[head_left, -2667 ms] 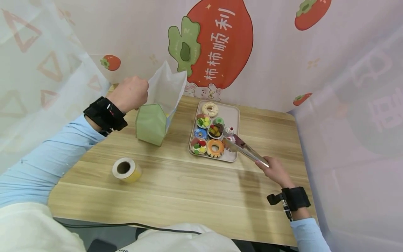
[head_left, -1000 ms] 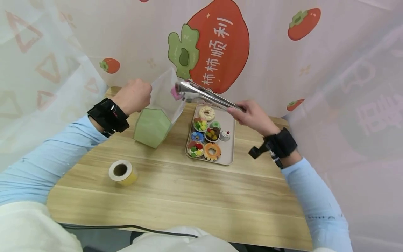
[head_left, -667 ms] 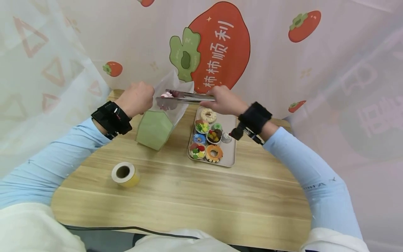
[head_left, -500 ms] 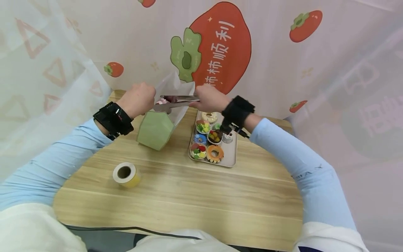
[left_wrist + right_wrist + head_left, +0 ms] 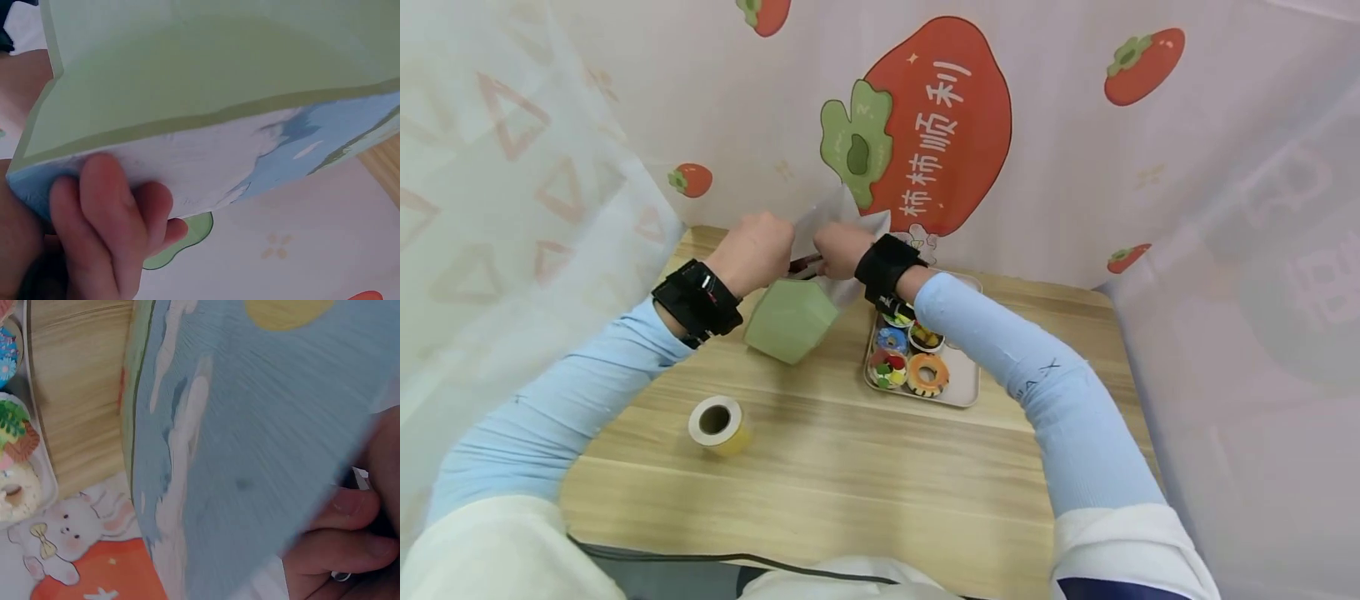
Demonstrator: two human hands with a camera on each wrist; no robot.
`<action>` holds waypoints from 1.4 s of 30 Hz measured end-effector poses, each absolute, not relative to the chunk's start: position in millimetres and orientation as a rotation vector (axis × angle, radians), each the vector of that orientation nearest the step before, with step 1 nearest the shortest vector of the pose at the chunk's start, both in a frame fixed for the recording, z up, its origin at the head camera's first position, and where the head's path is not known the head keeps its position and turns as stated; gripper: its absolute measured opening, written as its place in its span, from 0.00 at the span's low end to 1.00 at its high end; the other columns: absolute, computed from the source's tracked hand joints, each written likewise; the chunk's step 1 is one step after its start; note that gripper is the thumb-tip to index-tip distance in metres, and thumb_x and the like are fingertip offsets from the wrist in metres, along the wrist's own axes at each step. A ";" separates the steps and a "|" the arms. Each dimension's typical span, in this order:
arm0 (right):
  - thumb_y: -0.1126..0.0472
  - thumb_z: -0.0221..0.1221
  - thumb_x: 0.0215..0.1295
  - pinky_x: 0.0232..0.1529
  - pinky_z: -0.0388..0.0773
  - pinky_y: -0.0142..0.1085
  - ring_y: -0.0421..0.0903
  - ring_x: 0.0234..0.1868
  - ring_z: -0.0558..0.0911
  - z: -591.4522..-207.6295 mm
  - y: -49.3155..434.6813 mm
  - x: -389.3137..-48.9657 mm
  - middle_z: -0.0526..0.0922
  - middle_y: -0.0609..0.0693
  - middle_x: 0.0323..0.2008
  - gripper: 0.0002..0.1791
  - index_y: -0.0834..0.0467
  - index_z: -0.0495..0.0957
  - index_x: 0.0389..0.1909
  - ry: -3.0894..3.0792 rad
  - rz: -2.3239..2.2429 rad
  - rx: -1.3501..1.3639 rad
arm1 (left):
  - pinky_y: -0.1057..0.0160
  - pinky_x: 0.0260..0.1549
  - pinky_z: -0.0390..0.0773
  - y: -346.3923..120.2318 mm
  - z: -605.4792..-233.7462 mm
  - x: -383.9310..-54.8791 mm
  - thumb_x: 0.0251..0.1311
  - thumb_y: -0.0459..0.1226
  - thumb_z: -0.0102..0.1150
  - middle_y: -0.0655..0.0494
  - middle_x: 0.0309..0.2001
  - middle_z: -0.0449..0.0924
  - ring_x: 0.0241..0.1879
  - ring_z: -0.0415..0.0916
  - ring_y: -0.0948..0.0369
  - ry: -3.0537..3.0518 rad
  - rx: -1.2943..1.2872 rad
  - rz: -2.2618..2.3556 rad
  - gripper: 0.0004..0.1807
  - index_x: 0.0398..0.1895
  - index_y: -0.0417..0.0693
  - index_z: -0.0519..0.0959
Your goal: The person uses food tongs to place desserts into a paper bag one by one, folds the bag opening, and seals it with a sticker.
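A green paper bag (image 5: 792,321) stands tilted at the left back, its white inside facing up. My left hand (image 5: 756,250) grips its near-left rim; in the left wrist view curled fingers (image 5: 109,219) lie against the bag's blue and white side panel. My right hand (image 5: 842,248) holds metal tongs (image 5: 805,265) at the bag's mouth, beside the left hand. The tong tips are hidden behind the hands and bag. In the right wrist view the blue bag panel (image 5: 250,425) covers most of the right hand (image 5: 344,544).
Right of the bag is a tray (image 5: 958,387) with an orange ring donut (image 5: 928,375), a blue donut (image 5: 892,340) and several small topped cups, partly covered by the right forearm. A roll of tape (image 5: 715,425) stands at the front left. Printed curtains enclose the table.
My right hand has carried the tongs with a small pink-and-white cake from the tray leftward to the bag and lowered them into its mouth. The cake is now hidden. The left hand keeps its grip.
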State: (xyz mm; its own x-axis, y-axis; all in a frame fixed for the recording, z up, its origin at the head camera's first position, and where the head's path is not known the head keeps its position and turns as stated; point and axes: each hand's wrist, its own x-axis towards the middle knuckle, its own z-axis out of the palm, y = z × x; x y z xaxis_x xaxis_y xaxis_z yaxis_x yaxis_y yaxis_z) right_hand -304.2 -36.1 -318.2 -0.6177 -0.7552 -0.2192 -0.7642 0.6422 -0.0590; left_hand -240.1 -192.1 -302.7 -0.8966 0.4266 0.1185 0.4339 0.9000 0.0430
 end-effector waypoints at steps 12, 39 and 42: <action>0.63 0.54 0.70 0.36 0.61 0.35 0.45 0.32 0.66 -359.2 -51.1 -317.2 0.67 0.48 0.30 0.03 0.59 0.72 0.37 2.639 0.133 -1.119 | 0.64 0.15 0.57 -190.3 -306.8 -233.6 0.58 0.21 0.49 0.59 0.17 0.50 0.18 0.52 0.61 -2.860 -0.726 -0.118 0.19 0.12 0.44 0.64; 0.53 0.55 0.74 0.29 0.62 0.37 0.45 0.23 0.67 -295.8 183.3 -221.2 0.69 0.51 0.23 0.12 0.60 0.76 0.39 2.845 -0.851 -0.942 | 0.60 0.13 0.75 -210.3 -300.8 -240.6 0.55 0.22 0.43 0.44 0.14 0.75 0.14 0.76 0.52 -3.053 -0.559 -0.255 0.16 0.13 0.38 0.74; 0.52 0.54 0.75 0.26 0.61 0.34 0.41 0.19 0.64 -309.8 211.5 -200.4 0.66 0.49 0.21 0.12 0.58 0.74 0.37 2.885 -0.883 -0.844 | 0.60 0.12 0.74 -209.8 -301.6 -239.9 0.55 0.22 0.44 0.45 0.13 0.75 0.14 0.76 0.52 -3.044 -0.560 -0.255 0.16 0.13 0.38 0.74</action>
State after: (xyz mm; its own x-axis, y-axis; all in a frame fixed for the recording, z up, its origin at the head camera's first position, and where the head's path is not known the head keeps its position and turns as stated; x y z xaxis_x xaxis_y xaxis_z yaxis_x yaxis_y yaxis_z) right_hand -200.4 211.5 -309.8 -0.8547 -0.4987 0.1441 -0.4939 0.6959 -0.5213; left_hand -239.9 -209.8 -301.6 -0.9344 0.3503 0.0654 0.3563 0.9215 0.1546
